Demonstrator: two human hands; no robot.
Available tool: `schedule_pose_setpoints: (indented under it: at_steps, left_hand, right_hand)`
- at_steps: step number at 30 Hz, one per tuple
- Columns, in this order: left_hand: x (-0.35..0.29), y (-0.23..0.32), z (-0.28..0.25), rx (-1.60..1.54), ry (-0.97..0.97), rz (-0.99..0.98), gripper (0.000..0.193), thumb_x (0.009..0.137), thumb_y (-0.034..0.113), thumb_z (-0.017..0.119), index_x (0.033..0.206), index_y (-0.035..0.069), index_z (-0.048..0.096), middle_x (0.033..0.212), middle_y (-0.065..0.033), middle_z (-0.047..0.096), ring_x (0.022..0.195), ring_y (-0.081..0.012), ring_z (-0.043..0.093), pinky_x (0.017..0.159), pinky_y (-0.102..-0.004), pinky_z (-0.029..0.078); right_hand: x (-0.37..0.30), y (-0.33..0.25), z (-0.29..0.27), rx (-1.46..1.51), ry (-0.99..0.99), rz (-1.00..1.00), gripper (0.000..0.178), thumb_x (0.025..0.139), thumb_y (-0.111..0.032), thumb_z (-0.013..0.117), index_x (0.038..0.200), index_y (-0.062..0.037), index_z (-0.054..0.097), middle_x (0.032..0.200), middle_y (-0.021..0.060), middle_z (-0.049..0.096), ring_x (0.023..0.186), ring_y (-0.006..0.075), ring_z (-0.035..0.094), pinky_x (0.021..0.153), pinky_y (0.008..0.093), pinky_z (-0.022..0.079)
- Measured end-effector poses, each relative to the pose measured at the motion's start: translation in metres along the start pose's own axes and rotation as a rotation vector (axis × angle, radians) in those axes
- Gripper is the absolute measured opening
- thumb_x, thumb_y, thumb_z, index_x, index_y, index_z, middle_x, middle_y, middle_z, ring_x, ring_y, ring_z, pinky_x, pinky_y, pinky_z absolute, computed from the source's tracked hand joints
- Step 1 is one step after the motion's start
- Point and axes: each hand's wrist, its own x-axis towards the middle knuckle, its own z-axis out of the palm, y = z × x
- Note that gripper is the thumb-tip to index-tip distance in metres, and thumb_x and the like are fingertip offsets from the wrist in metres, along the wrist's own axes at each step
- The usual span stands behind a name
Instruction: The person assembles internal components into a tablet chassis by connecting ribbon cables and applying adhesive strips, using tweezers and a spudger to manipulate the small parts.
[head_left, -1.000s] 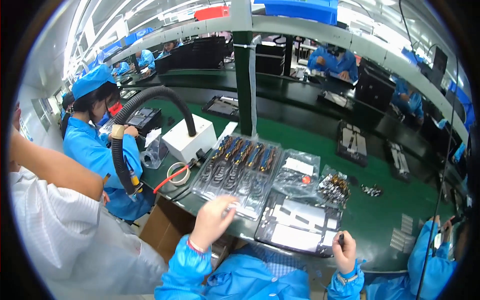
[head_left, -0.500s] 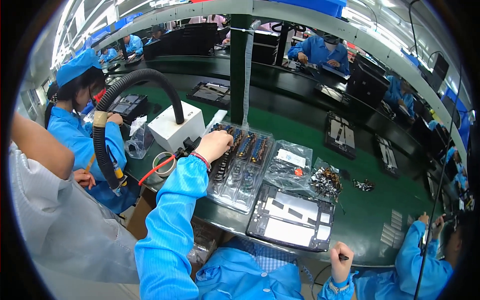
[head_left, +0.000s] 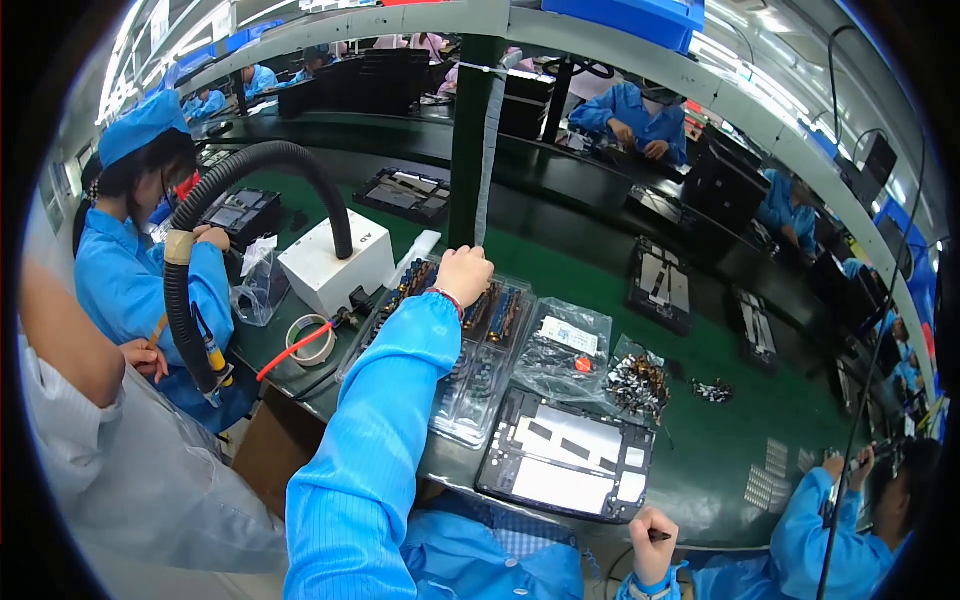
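Observation:
My left hand (head_left: 465, 273) reaches over the far edge of a clear plastic tray (head_left: 462, 425), its fingers curled down and their tips hidden. Whatever they may hold cannot be made out. Rows of small blue-and-black parts (head_left: 505, 313) fill the far compartments of the tray. Low on the right, my right hand (head_left: 653, 545) is closed around a thin dark tool, of which only a short tip shows past the fingers. Between my hands, a flat black device frame (head_left: 567, 455) with silver-white panels lies near the bench's front edge.
A plastic bag (head_left: 562, 345) and a pile of small metallic parts (head_left: 638, 385) lie beyond the frame. Left of the tray are a tape roll (head_left: 311, 341), a white box (head_left: 340, 262) and a black hose (head_left: 180, 300). Co-workers sit on both sides; a person in grey stands left.
My left hand has moved right and toward the far edge across the tray. My right hand keeps its grip beside the frame. The whole view has shifted slightly.

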Motion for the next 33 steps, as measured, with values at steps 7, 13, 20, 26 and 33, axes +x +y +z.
schedule_pose_setpoints:
  at_steps: [7,13,20,26,33]
  left_hand:
    - [-0.046,0.033,-0.137,-0.981,0.158,-0.218,0.012,0.072,0.002,0.066,0.084,0.0,0.062,0.082,-0.0113,0.064,0.071,-0.0251,0.063,0.065,-0.0302,0.051]
    - [-0.149,0.121,-0.193,-0.585,0.443,0.594,0.016,0.066,0.003,0.063,0.083,0.002,0.064,0.082,-0.0069,0.061,0.073,-0.0172,0.061,0.063,-0.0269,0.052]
    - [-0.195,0.151,-0.171,-0.54,0.395,0.702,0.016,0.067,0.005,0.063,0.083,0.003,0.065,0.083,-0.0039,0.06,0.073,-0.0151,0.061,0.062,-0.0248,0.053]
    - [-0.181,0.16,-0.189,-0.768,0.237,0.323,0.024,0.065,0.0,0.07,0.088,0.003,0.064,0.089,-0.0093,0.063,0.076,-0.0248,0.061,0.065,-0.0345,0.049]
    - [-0.184,0.162,-0.19,-0.714,0.218,0.276,0.022,0.064,-0.001,0.07,0.085,0.002,0.064,0.086,-0.008,0.063,0.074,-0.0237,0.061,0.064,-0.0318,0.05]
  right_hand:
    - [0.016,-0.019,0.029,0.41,-0.02,0.165,0.019,0.089,-0.011,0.049,0.088,0.0037,0.06,0.063,0.0035,0.054,0.053,0.0061,0.041,0.048,0.0191,0.028]
    - [0.057,-0.039,0.072,0.776,-0.333,0.324,0.032,0.091,-0.017,0.046,0.112,0.0044,0.057,0.091,0.0085,0.065,0.051,-0.0003,0.027,0.045,0.0173,0.022]
    - [0.051,-0.025,0.082,0.692,-0.247,0.375,0.02,0.087,-0.01,0.057,0.1,0.0052,0.061,0.084,0.0091,0.065,0.061,0.0086,0.056,0.056,0.0198,0.044]
    - [0.035,-0.041,0.078,0.298,-0.129,0.257,0.016,0.082,-0.003,0.061,0.095,0.0028,0.065,0.079,0.0077,0.066,0.068,0.0098,0.06,0.062,0.0206,0.048]
    - [0.027,-0.045,0.08,-0.091,-0.074,-0.178,0.015,0.075,-0.001,0.065,0.09,0.0011,0.064,0.073,0.012,0.063,0.06,0.019,0.061,0.052,0.0259,0.047]
